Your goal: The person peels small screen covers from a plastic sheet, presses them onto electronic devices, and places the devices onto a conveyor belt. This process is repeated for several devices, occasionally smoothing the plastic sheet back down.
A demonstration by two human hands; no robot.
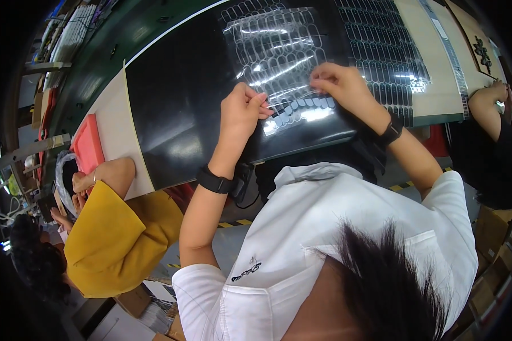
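A clear plastic sheet (276,54) with rows of oval outlines lies across the black mat, glossy with reflections. My left hand (239,111) is closed in a pinch at its near left corner. My right hand (347,88) pinches at its right edge, fingertips slightly blurred. Just nearer to me, between both hands, is a row of pale grey-blue rounded pieces (307,104) on a shiny backing. Whether the sheet's near edge touches those pieces I cannot tell.
More sheets with oval outlines (381,51) lie to the right on the black mat (170,113). A red tray (88,142) stands at the left, beside a co-worker in a yellow top (116,238). Another person's arm (486,111) rests at the far right.
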